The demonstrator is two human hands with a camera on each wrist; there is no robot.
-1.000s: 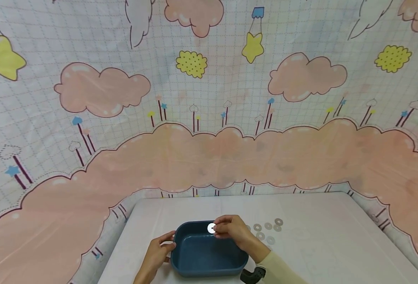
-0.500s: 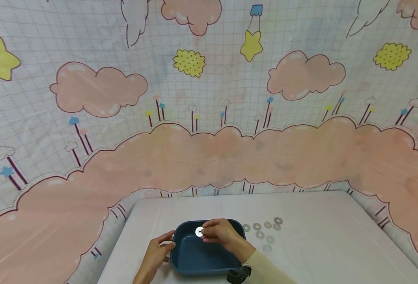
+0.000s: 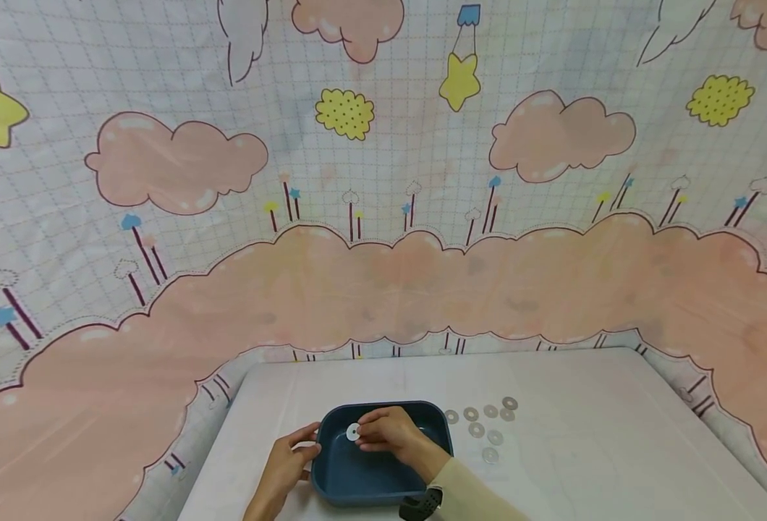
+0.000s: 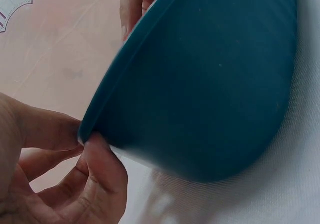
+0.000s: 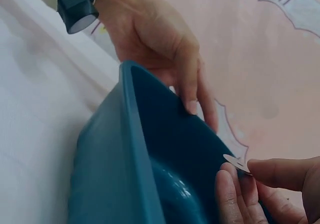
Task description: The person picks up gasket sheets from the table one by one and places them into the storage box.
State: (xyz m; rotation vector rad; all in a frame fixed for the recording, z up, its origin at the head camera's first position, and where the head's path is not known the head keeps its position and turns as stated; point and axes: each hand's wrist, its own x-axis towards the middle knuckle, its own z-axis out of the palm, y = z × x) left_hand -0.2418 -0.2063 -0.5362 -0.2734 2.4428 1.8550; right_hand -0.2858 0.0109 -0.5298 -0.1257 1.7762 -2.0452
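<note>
A dark blue rectangular tub point(image 3: 364, 499) with rounded corners stands on the white table. At its left side, my left hand point(image 3: 282, 467) pinches the rim between thumb and fingers, as the left wrist view shows up close on the tub's wall point(image 4: 200, 94). My right hand point(image 3: 396, 441) is over the inside of the tub, pinching a flat metal washer point(image 3: 350, 433) with a small centre hole. Thumb and fingertips grip the washer point(image 5: 232, 160) by its edge in the right wrist view, above the tub floor.
Several grey washers point(image 3: 476, 430) lie loosely scattered on the table point(image 3: 585, 434) to the right of the tub. A patterned cloth point(image 3: 422, 289) with clouds and stars hangs behind the table. A black wrist device point(image 3: 421, 503) sits on the right wrist.
My right hand has moved left and slightly down with the washer, from the tub's back right rim to over its inside. My left hand keeps its grip on the rim.
</note>
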